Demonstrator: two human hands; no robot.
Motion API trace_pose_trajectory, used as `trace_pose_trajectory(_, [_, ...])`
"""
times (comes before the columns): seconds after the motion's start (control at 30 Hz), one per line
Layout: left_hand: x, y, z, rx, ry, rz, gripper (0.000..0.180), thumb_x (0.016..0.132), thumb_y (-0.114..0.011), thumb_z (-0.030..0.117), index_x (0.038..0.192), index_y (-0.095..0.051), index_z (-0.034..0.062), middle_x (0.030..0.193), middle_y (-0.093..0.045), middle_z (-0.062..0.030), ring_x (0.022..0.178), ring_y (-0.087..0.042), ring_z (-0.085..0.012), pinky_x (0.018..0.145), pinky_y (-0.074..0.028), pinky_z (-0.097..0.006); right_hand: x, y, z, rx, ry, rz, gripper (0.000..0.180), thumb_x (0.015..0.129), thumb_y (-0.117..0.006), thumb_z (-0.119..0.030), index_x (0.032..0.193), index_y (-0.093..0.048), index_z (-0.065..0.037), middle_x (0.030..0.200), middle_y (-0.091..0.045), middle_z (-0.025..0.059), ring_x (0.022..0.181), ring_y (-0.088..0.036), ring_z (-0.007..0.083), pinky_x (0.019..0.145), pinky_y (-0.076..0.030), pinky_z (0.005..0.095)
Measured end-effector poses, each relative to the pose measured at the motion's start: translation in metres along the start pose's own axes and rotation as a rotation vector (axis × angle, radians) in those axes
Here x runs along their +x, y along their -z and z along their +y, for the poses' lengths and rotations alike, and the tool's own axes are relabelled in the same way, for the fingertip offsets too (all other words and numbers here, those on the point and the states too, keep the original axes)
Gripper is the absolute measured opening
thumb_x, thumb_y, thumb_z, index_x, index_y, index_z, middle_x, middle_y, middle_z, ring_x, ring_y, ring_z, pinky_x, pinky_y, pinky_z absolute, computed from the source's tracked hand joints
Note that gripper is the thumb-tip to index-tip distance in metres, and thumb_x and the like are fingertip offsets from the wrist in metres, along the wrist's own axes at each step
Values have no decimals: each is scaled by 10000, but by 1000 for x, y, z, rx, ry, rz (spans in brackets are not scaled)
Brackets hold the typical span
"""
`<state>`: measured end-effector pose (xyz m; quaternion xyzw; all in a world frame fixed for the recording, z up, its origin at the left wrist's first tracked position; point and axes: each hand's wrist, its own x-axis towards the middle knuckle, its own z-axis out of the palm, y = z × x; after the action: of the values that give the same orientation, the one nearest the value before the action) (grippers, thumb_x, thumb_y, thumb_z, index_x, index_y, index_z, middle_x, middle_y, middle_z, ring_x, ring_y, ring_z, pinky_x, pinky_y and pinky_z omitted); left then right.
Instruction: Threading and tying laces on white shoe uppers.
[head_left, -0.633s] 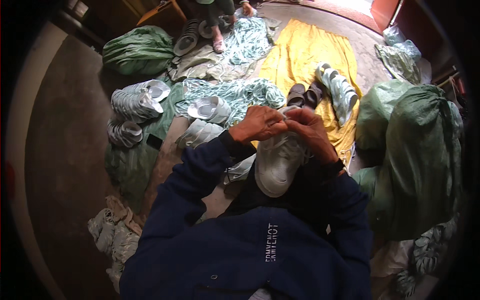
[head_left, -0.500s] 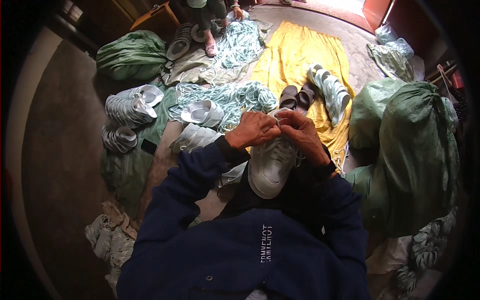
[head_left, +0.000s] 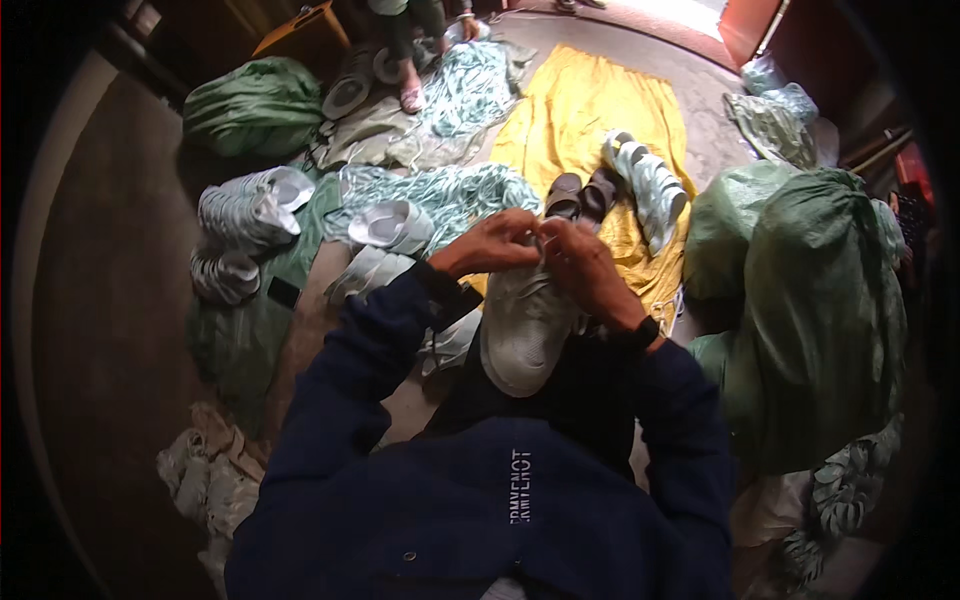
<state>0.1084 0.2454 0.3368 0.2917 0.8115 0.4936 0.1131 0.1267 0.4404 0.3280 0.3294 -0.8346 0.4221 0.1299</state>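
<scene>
Sitting spot: person in a dark blue jacket (head_left: 480, 500) on the floor, pretty much ringed in by shoes and sacks
Shoe in the lap: white sneaker (head_left: 522, 325), toe pointing back at the wearer, resting on the dark trousers between both forearms
Left hand: left hand (head_left: 490, 245) is curled over the far end of the sneaker, fingers pinched in tight on something small up there, looks like lace but too tiny to say for sure
Right hand: right hand (head_left: 585, 268) mirrors it, fingers bent and closed at the same spot, fingertips touching the left ones; dark watch (head_left: 643, 333) on that wrist
Just past the hands: pair of dark brown sandals (head_left: 583, 192) on the edge of a yellow cloth (head_left: 580, 110)
On the yellow cloth: a row of pale shoes (head_left: 648, 185) stacked on their sides, right of the sandals
Left side: more stacked pale shoes (head_left: 250, 210) on green fabric, plus a couple of loose ones (head_left: 388, 225) near the left sleeve
Laces: big heap of teal-and-white laces (head_left: 450, 190) spread just beyond the left hand
Right side: large green sack (head_left: 820, 320), tied at the top, near the right elbow
Far top: someone else's feet in sandals (head_left: 412, 95) by another green sack (head_left: 255, 105)
</scene>
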Motion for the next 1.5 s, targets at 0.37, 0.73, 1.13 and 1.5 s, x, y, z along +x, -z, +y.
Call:
trace_pose_trajectory(0.37, [-7, 3, -6, -166, 162, -52, 224, 765, -650, 177, 926, -584, 36, 776, -481, 15, 690, -469, -78, 613, -386, -236, -12, 27, 27, -59, -243, -66, 125, 823, -621, -75, 929, -571, -31, 746, -641, 108, 721, -627, 264, 628, -481, 356])
trace_pose_trajectory(0.73, [-1, -18, -11, 389, 387, 191, 906, 597, -665, 719, 1146, -556, 6, 1077, -549, -273, 1040, -536, -410, 904, -425, -460, -50, 7, 18, 251, -452, 186, 227, 933, -530, -142, 1051, -593, 41, 862, -670, 122, 787, -628, 167, 708, -490, 294])
trace_pose_trajectory(1.13, [-20, -6, -76, -95, 131, 332, 330, 888, -469, 376, 874, -543, 55, 816, -598, -98, 720, -595, -197, 675, -473, -362, -56, 23, 21, 676, -618, 158, 380, 937, -557, -190, 1218, -508, 60, 1049, -648, 103, 883, -612, 147, 814, -474, 253])
trace_pose_trajectory(1.5, [-50, 20, -54, -131, -43, 445, 155, 873, -598, 55, 902, -446, 42, 849, -575, -57, 756, -520, -73, 678, -470, -252, -58, 23, 23, 864, -653, 289, 340, 951, -539, -190, 1209, -517, 30, 1063, -635, 108, 905, -624, 154, 840, -487, 262])
